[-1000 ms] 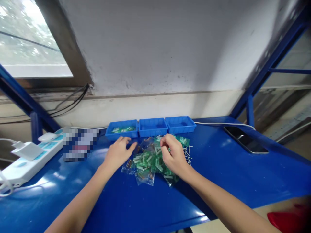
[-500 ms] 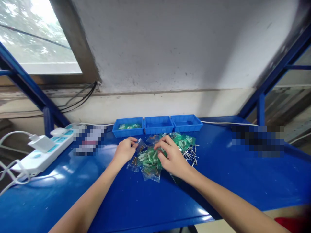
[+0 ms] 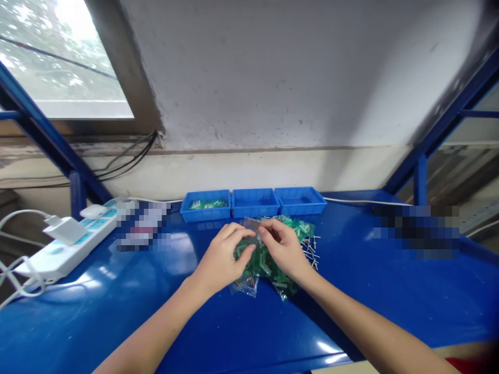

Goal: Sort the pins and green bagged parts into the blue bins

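Observation:
My left hand [image 3: 224, 255] is curled over the left side of a pile, its fingers and thumb around a small clear plastic bag [image 3: 251, 225]. At the bag's right side, my right hand [image 3: 284, 248] pinches it between thumb and fingers. Beneath both hands lie green packets [image 3: 265, 264] with pale strip-like pieces in them. Another clear bag [image 3: 246, 284] holding brass-coloured pieces lies at the front of the pile. Loose silver pin-like rods [image 3: 311, 252] stick out on the right. My hands hide much of the pile.
Behind the pile stand three blue trays; the left tray [image 3: 206, 212] holds green packets. The middle tray [image 3: 255, 212] and the right tray [image 3: 301, 209] adjoin it. A white power strip [image 3: 70, 244] with cables lies at left. Blurred items lie on both sides of the blue table [image 3: 218, 332].
My left hand has moved right, over the pile and close to my right hand. My right hand has shifted slightly right, its fingers now pinching the clear bag.

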`<state>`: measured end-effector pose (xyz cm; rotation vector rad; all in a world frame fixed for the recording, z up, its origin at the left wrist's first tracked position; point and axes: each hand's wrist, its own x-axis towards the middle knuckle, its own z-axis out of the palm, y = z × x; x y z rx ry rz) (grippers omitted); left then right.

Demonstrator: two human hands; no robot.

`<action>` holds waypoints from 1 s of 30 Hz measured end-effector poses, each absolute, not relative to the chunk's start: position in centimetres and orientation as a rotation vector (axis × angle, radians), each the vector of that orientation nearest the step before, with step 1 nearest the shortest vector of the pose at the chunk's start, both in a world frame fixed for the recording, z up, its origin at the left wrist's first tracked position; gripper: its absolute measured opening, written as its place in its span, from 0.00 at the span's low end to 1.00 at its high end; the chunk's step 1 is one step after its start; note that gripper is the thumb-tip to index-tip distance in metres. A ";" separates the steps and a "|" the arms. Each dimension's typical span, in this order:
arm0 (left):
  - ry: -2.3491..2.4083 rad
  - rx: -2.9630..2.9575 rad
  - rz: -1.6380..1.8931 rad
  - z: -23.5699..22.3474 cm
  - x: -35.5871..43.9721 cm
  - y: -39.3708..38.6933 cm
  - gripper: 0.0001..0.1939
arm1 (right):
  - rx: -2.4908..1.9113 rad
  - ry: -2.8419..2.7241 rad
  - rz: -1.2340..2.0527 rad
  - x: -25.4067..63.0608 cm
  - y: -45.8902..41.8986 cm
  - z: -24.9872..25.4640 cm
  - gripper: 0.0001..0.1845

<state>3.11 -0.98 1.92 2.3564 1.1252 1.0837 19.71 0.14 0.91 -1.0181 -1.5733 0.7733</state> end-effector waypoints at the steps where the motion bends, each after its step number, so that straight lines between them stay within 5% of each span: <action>1: 1.188 2.257 1.049 2.0 3.0 -0.8 0.09 | -1.011 -1.644 0.630 19.8 0.1 0.9 0.08; 5: 1.309 1.764 1.022 2.2 2.5 0.0 0.19 | -0.905 -1.887 0.306 20.0 0.0 0.5 0.11; 8: 1.246 1.642 1.034 2.1 2.6 0.1 0.14 | -0.855 -1.950 0.297 19.9 -0.1 0.1 0.15; 14: 1.228 2.258 1.456 1.7 2.8 -0.4 0.05 | -0.998 -1.796 0.688 19.7 -0.3 1.1 0.09; 17: 1.053 2.547 1.521 1.2 2.9 -0.6 0.08 | -1.003 -1.604 1.017 19.5 -0.4 1.7 0.18; 23: 0.978 2.681 1.212 0.8 3.3 -1.0 0.09 | -1.018 -1.175 1.312 18.9 0.0 1.6 0.13; 30: 1.421 2.498 0.639 1.6 1.3 0.1 0.13 | -0.945 -0.708 0.869 22.8 2.9 3.9 0.14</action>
